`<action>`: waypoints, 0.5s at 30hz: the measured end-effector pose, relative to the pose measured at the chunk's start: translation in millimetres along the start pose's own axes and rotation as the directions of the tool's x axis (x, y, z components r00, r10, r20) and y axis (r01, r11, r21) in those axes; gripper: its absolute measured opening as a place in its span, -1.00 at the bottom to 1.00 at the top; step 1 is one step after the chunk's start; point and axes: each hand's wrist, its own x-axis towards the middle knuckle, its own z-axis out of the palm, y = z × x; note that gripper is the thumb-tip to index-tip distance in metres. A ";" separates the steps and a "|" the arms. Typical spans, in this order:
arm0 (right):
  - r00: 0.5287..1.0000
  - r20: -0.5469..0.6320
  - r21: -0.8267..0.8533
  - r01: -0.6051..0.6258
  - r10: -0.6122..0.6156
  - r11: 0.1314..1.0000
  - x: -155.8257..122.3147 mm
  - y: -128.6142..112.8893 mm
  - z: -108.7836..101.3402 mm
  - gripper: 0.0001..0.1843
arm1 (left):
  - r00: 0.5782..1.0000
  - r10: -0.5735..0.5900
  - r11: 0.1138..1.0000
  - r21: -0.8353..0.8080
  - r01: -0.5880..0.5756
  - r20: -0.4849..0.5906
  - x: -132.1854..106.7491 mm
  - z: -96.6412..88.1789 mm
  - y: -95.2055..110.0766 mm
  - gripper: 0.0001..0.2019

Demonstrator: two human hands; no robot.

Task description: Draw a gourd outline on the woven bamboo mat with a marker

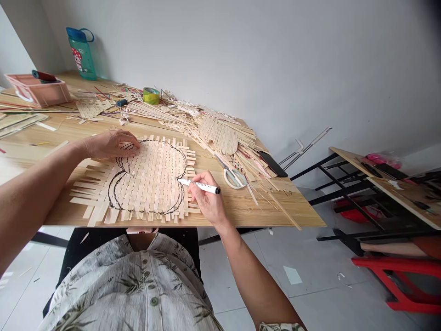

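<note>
A woven mat of pale bamboo strips point(148, 181) lies on the wooden table point(248, 211) in front of me, with a black lobed outline drawn on it. My left hand point(108, 143) rests flat on the mat's far left corner, fingers stretched out. My right hand point(206, 200) is closed on a white marker pen point(201, 185), its tip touching the mat's right edge on the black line.
White-handled scissors point(234, 177) lie right of my right hand. A second woven piece point(220, 134) and piles of loose strips cover the far side. A green tape roll point(151, 95), a teal bottle point(81, 53), a pink box point(37, 89), a black phone point(273, 164). Another table and red stool stand right.
</note>
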 end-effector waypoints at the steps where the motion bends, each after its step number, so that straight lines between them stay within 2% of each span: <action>1: 1.000 -0.002 -0.001 0.001 -0.001 1.000 -0.1 0.2 0.0 -0.73 | 1.000 0.002 1.000 0.000 -0.002 0.002 -0.1 0.1 -0.5 -0.26; 10: 0.999 -0.036 0.024 0.011 -0.010 1.000 -1.1 -3.3 0.4 -0.77 | 1.000 -0.003 1.000 0.000 0.003 0.011 1.8 1.7 -4.0 -0.23; 15: 1.000 -0.006 0.015 0.007 -0.007 1.000 -0.4 -4.1 0.7 -0.76 | 1.000 -0.001 1.000 -0.014 0.001 0.027 1.1 0.9 -5.3 -0.23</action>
